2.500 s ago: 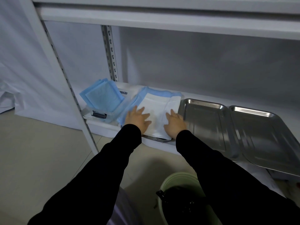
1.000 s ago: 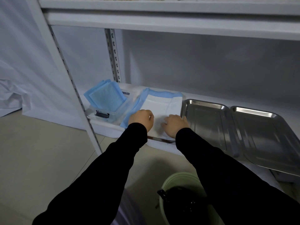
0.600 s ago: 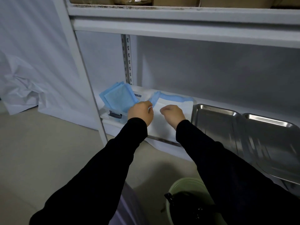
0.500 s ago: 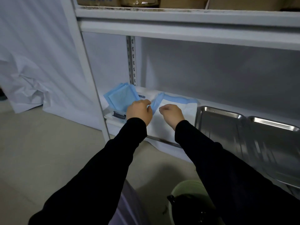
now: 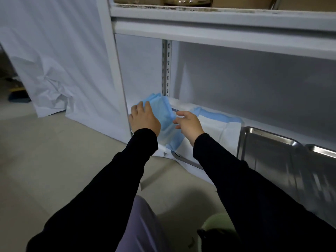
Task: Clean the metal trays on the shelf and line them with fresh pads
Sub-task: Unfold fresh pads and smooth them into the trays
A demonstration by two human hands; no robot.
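A stack of folded blue pads point(image 5: 161, 109) sits at the left end of the shelf. My left hand point(image 5: 143, 120) rests on top of it with fingers stretched over the pads. My right hand point(image 5: 190, 124) is just right of the stack, its loosely spread fingertips at the pads' right edge. To the right lies a metal tray point(image 5: 183, 160) lined with a white pad with a blue border point(image 5: 221, 129); my right forearm crosses it. Beyond it lie a bare metal tray point(image 5: 269, 157) and part of another bare tray point(image 5: 322, 151).
The white shelf post point(image 5: 116, 79) stands close to my left hand, and the upper shelf board point(image 5: 218, 31) hangs overhead. A green bucket point(image 5: 216, 222) with something dark inside stands on the floor below my right arm. A white sheet point(image 5: 54, 70) hangs at left.
Both hands have left the lined tray's pad and moved left to the stack of folded blue pads. The view has swung left and up.
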